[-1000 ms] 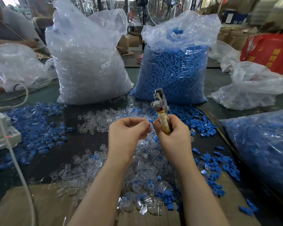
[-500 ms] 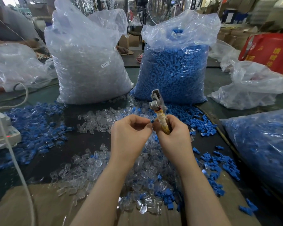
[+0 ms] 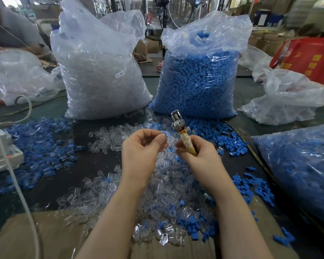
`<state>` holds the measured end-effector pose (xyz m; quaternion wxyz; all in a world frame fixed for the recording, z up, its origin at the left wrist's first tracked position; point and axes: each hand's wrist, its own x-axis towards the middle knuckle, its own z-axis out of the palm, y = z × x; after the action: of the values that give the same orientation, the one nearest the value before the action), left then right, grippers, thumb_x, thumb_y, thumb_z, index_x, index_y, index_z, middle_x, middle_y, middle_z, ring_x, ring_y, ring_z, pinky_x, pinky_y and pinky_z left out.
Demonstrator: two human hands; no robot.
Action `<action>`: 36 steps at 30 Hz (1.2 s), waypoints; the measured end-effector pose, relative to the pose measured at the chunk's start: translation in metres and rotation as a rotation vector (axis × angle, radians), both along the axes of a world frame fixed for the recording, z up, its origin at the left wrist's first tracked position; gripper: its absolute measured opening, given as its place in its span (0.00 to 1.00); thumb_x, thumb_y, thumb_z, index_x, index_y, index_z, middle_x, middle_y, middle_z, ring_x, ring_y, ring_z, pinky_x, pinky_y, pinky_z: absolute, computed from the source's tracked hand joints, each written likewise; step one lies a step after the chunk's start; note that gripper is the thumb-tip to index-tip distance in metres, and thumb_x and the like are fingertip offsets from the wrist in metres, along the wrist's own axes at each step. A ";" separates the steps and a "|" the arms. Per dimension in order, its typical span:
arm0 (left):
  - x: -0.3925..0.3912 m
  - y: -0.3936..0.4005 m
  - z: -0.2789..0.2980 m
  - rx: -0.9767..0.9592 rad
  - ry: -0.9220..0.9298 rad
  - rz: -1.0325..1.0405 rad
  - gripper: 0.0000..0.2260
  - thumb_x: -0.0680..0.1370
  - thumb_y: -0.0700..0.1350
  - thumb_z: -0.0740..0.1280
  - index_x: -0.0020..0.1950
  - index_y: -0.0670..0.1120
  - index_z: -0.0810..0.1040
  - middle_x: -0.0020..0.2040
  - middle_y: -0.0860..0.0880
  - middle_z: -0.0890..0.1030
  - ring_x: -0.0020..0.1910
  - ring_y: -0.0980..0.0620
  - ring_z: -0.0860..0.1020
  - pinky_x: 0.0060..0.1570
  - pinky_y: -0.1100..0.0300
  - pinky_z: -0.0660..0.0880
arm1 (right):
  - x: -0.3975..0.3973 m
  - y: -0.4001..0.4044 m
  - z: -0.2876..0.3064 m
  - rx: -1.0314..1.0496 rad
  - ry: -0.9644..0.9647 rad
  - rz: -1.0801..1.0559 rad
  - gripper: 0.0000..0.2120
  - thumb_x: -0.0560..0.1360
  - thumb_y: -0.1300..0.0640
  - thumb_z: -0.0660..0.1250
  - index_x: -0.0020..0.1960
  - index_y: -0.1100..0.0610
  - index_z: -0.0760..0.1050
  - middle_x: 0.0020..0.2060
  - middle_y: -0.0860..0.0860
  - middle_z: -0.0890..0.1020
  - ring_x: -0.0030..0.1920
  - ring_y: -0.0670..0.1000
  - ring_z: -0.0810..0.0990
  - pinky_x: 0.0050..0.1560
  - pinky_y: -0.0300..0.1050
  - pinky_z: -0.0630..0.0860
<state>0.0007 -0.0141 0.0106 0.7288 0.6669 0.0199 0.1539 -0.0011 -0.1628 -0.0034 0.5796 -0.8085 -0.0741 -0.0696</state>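
My right hand (image 3: 196,156) grips a small hand tool (image 3: 181,131) by its tape-wrapped handle, metal head pointing up. My left hand (image 3: 142,148) is just left of it, fingers curled, thumb and fingertips pinching a small clear plastic piece with a blue part (image 3: 164,134). The two hands are a short gap apart above a heap of clear plastic caps (image 3: 157,186) on the dark table.
A tall bag of clear caps (image 3: 101,71) and a tall bag of blue parts (image 3: 196,81) stand behind. Loose blue parts (image 3: 37,143) lie left, more blue parts (image 3: 251,186) right. A big blue-filled bag (image 3: 303,165) sits far right. A white device with a cable (image 3: 0,150) is at left.
My left hand has drawn slightly away from the right and its fingers have loosened a little. The tool stays upright in my right hand.
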 end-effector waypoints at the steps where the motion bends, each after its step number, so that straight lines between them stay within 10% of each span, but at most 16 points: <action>1: 0.001 0.001 0.000 -0.034 -0.007 -0.007 0.03 0.75 0.35 0.72 0.43 0.42 0.81 0.36 0.48 0.85 0.36 0.53 0.84 0.40 0.66 0.79 | 0.000 -0.002 0.000 -0.027 0.013 0.020 0.01 0.76 0.58 0.69 0.46 0.53 0.78 0.37 0.53 0.81 0.36 0.55 0.76 0.39 0.53 0.76; 5: 0.002 0.004 0.001 -0.059 -0.054 -0.006 0.04 0.75 0.35 0.71 0.44 0.43 0.80 0.36 0.49 0.85 0.37 0.53 0.84 0.40 0.66 0.78 | 0.000 -0.005 -0.001 -0.114 0.064 0.104 0.03 0.75 0.57 0.69 0.48 0.55 0.76 0.43 0.57 0.80 0.45 0.60 0.78 0.49 0.60 0.76; 12: 0.001 0.006 0.003 -0.053 -0.113 -0.017 0.03 0.76 0.33 0.69 0.44 0.40 0.80 0.35 0.51 0.83 0.36 0.57 0.82 0.40 0.68 0.78 | -0.001 -0.005 -0.001 -0.144 0.116 0.198 0.07 0.73 0.58 0.69 0.50 0.57 0.74 0.43 0.59 0.77 0.38 0.51 0.72 0.43 0.49 0.70; 17: 0.000 0.008 0.004 -0.034 -0.120 -0.044 0.03 0.76 0.33 0.69 0.45 0.39 0.80 0.36 0.50 0.83 0.36 0.58 0.82 0.40 0.68 0.77 | 0.000 -0.006 -0.002 -0.189 0.098 0.195 0.06 0.73 0.61 0.67 0.47 0.52 0.74 0.32 0.40 0.75 0.31 0.43 0.68 0.36 0.43 0.67; 36: 0.000 0.030 0.011 -0.016 -0.020 0.013 0.03 0.74 0.36 0.72 0.45 0.43 0.83 0.39 0.47 0.86 0.39 0.52 0.84 0.40 0.65 0.79 | 0.000 0.001 -0.004 -0.298 0.023 0.062 0.07 0.65 0.53 0.61 0.43 0.51 0.71 0.32 0.49 0.75 0.29 0.48 0.68 0.32 0.48 0.66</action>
<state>0.0008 0.0164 0.0220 0.7332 0.6595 0.0181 0.1650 -0.0009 -0.1618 -0.0073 0.4557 -0.8838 -0.1018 -0.0308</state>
